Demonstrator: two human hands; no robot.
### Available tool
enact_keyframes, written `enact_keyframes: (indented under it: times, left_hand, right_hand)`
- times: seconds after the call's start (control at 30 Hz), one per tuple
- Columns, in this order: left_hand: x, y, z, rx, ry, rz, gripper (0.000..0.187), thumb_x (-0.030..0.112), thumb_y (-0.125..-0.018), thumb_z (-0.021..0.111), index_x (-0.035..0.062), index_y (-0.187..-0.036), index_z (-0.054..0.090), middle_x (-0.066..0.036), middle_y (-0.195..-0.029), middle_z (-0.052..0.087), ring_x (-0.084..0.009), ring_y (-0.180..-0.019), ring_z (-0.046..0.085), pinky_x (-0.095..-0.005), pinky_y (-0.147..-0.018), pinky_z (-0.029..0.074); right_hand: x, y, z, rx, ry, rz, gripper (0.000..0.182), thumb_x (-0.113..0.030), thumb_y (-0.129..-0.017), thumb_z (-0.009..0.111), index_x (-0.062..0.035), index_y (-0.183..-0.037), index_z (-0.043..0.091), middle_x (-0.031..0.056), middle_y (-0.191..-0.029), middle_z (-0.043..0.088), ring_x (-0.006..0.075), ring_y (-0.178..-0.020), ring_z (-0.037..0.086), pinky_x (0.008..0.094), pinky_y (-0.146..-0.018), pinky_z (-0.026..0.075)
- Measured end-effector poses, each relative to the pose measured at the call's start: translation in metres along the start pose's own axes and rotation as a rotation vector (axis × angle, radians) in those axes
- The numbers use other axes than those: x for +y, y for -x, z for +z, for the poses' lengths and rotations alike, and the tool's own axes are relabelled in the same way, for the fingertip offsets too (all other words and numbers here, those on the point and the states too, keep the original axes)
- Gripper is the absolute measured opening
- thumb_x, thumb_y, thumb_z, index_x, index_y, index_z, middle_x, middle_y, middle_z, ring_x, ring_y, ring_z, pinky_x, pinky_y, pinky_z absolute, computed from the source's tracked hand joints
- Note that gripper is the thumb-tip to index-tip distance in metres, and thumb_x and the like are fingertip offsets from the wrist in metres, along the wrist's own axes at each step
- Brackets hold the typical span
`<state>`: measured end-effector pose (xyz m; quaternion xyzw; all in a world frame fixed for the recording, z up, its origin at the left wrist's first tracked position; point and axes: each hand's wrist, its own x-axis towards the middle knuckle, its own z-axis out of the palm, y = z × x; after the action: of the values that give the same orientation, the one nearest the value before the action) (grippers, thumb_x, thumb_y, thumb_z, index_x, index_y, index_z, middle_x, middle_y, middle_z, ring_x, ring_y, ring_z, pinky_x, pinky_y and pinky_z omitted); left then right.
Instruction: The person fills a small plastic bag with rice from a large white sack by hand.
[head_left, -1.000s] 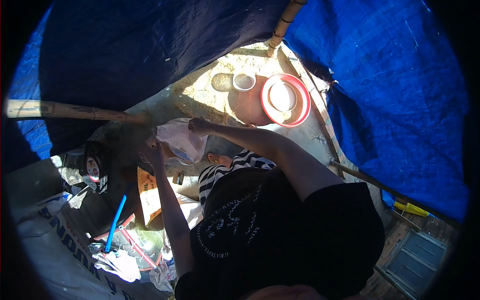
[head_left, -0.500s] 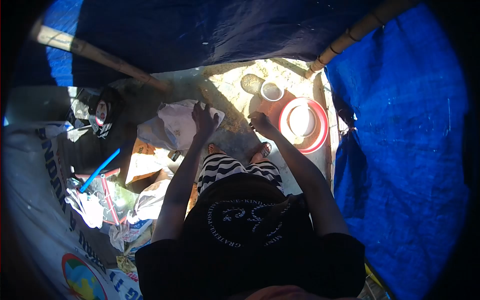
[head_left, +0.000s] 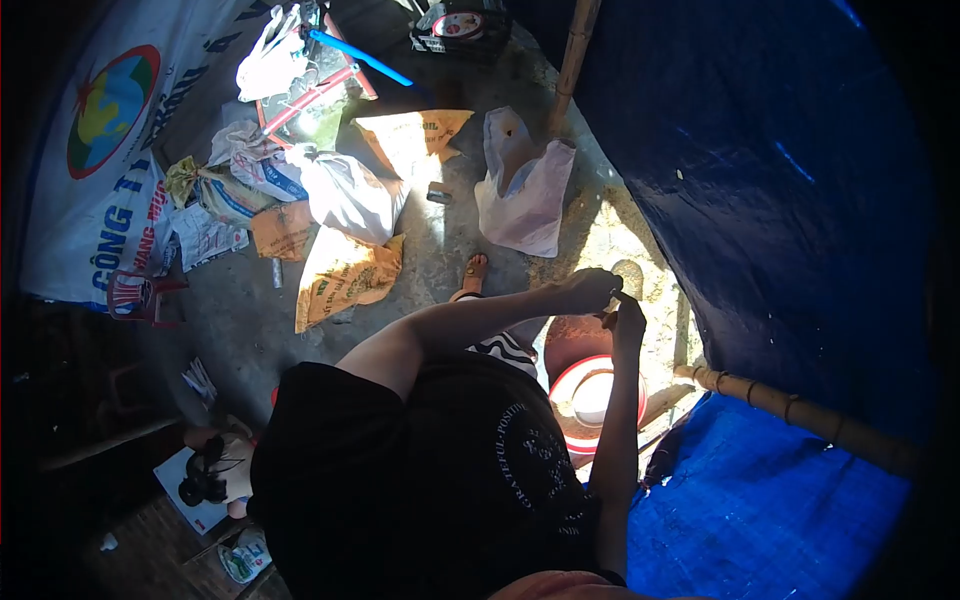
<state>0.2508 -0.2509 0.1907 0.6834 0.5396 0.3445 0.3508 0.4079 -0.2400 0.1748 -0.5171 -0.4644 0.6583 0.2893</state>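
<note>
Away from the crumpled whitish bag, the left hand is now hovering beside the right hand, right of centre, fingers curling, grip unclear.

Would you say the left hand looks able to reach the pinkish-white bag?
Probably yes: nothing visible blocks the way from the left hand to the bag, though the drop is hard to judge.

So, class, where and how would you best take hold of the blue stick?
Probably near the end jutting past the red frame, hand coming from above: the stick is long and slim, and that end sticks out, away from the white bag.
</note>
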Motion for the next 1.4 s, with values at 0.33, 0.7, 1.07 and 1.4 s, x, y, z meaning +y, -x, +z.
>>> enact_keyframes:
  times: [0.33, 0.7, 1.07, 1.4]
  left_hand:
    - [-0.053, 0.025, -0.083, 0.146, -0.074, -0.107, 0.019, 0.012, -0.066, 0.056, 0.0032, -0.083, 0.054, -0.013, -0.071, 0.056, -0.0269, -0.065, 0.057, -0.0355, -0.057, 0.044]
    - [-0.109, 0.058, -0.232, 0.358, -0.075, -0.459, 0.031, 0.008, -0.067, 0.049, 0.0111, -0.098, 0.048, -0.015, -0.064, 0.055, -0.0322, -0.058, 0.055, -0.0402, -0.052, 0.041]
    - [-0.139, 0.056, -0.229, 0.233, -0.116, -0.553, 0.037, 0.007, -0.069, 0.05, 0.0066, -0.105, 0.046, -0.015, -0.101, 0.042, -0.0293, -0.097, 0.045, -0.0368, -0.079, 0.038]
    - [-0.155, 0.058, -0.257, 0.441, -0.122, -0.467, 0.029, 0.006, -0.07, 0.051, 0.0054, -0.099, 0.05, -0.014, -0.097, 0.046, -0.0292, -0.094, 0.046, -0.0365, -0.077, 0.04]
  right_hand:
    - [-0.038, -0.024, 0.12, -0.223, 0.166, 0.124, 0.028, -0.012, -0.084, 0.04, -0.0044, -0.11, 0.041, 0.0104, -0.082, 0.054, 0.0211, -0.067, 0.059, 0.0287, -0.057, 0.049]
    - [-0.06, -0.073, 0.255, -0.512, 0.28, 0.134, 0.026, -0.009, -0.084, 0.035, -0.0027, -0.107, 0.044, 0.012, -0.083, 0.057, 0.0167, -0.068, 0.057, 0.0268, -0.06, 0.045]
    - [-0.086, -0.117, 0.263, -0.605, 0.379, 0.082, 0.025, -0.011, -0.085, 0.036, -0.0028, -0.107, 0.044, 0.0122, -0.084, 0.057, 0.0177, -0.069, 0.058, 0.0275, -0.06, 0.045]
    - [-0.096, -0.136, 0.289, -0.723, 0.405, 0.1, 0.025, -0.009, -0.084, 0.037, -0.0049, -0.108, 0.045, 0.0125, -0.083, 0.058, 0.0176, -0.069, 0.058, 0.0285, -0.06, 0.046]
